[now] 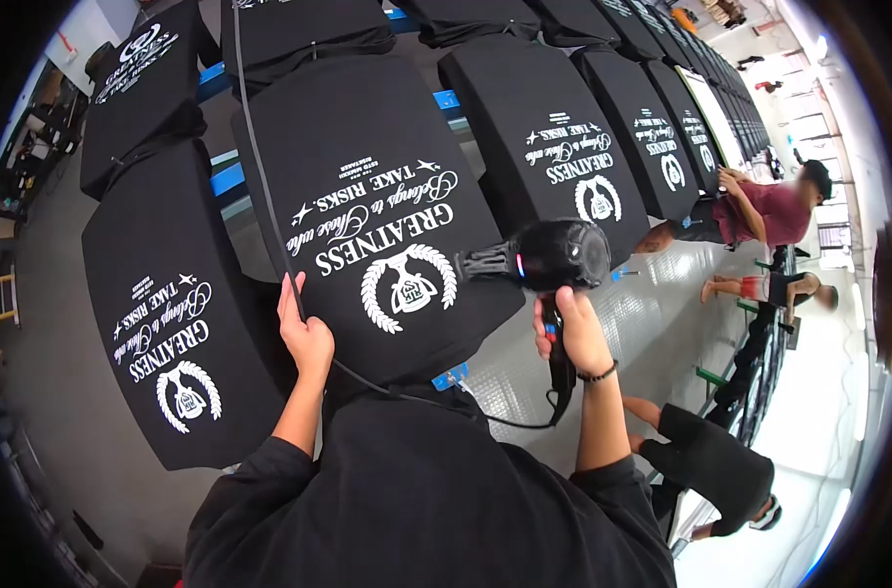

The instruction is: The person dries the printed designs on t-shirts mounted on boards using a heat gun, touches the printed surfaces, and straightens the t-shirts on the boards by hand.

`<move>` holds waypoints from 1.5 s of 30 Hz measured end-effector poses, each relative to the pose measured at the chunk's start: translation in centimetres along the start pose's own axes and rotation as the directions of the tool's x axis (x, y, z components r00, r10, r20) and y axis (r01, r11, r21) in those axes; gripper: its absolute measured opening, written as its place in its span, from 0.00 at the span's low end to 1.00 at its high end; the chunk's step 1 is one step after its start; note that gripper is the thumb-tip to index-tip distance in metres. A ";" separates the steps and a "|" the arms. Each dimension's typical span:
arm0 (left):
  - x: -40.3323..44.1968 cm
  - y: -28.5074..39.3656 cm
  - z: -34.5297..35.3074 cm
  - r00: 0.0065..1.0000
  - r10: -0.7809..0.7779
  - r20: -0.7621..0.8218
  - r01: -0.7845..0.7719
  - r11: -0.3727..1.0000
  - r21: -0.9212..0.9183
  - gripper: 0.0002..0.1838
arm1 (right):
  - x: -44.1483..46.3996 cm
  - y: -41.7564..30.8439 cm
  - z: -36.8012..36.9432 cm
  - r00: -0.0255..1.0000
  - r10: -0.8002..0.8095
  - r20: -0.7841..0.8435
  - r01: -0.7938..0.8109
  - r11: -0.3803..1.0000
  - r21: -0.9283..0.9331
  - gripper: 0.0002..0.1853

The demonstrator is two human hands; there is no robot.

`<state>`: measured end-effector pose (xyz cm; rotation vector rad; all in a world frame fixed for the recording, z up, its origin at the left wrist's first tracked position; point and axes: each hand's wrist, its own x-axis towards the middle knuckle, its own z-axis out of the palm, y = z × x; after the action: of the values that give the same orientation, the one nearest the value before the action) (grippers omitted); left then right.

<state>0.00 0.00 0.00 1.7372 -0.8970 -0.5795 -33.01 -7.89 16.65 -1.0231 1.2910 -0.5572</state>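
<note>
My right hand [581,338] is wrapped round the handle of a black hair dryer [561,255]. Its nozzle points left over the white print [407,284] on a black T-shirt [368,127] stretched flat on a board. On the left, my left hand [307,338] is closed on the dryer's power cord [260,167]. This cord comes down from the top of the view, passes through the hand and loops back to the dryer's handle. Neither hand appears to touch the shirt.
More printed black shirts lie on boards to the left [162,294], to the right [554,127] and behind. Blue metal brackets [228,179] show between them. Several people work at the right, one in a maroon shirt [774,211], one bending in black [716,461].
</note>
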 end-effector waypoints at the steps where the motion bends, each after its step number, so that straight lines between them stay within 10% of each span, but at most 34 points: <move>1: 0.3 0.0 0.1 1.000 -0.008 -0.011 0.008 1.000 -0.017 0.41 | 0.9 -0.4 0.1 1.000 -0.001 -0.007 0.002 1.000 0.010 0.33; 9: 1.6 -1.1 -1.6 0.997 -0.008 -0.073 0.010 1.000 0.026 0.41 | 6.7 -4.1 1.5 0.994 -0.021 -0.111 0.009 0.994 -0.107 0.33; 23: 2.0 -1.3 -4.1 0.985 -0.052 -0.166 0.054 0.999 0.009 0.41 | 6.5 -4.1 11.9 0.921 0.012 0.390 0.009 0.999 -0.051 0.28; 33: 3.4 -0.9 -2.9 0.993 -0.058 -0.099 0.056 0.998 -0.021 0.40 | 7.8 -5.4 1.7 0.994 0.023 -0.104 -0.027 0.999 -0.039 0.30; 45: 5.2 -0.8 -2.9 0.993 -0.091 -0.072 0.085 0.993 -0.078 0.41 | 12.0 -7.3 2.7 0.990 -0.039 -0.134 0.025 0.994 -0.107 0.32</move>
<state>5.53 -2.31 0.45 1.7257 -0.7400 -0.5944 -26.15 -20.46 16.60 -1.1099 1.4382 -0.5971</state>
